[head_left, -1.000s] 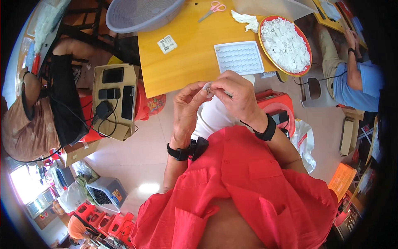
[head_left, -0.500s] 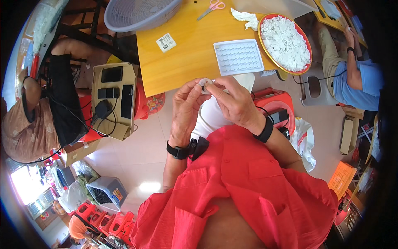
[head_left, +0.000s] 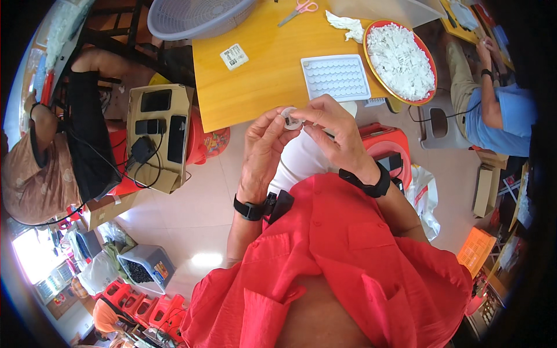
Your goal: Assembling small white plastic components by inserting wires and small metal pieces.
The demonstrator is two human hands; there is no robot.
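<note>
White disc [head_left: 292, 119]: between both hands, by the yellow table's [head_left: 255, 84] near edge; a slip could drop it floorward.
Left hand [head_left: 264, 142]: pinches the disc's left side; uneven pressure could tilt it.
Right hand [head_left: 335, 132]: fingertips at its right; firmness cannot be told.

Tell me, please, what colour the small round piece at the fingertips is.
The round piece is mostly whitish with a little dark colouring, best seen in the head view.

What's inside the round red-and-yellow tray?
A dense heap of small white pieces, with the red inner wall of the round tray showing at the edge. The tray's bottom and the deeper layers are covered.
</note>
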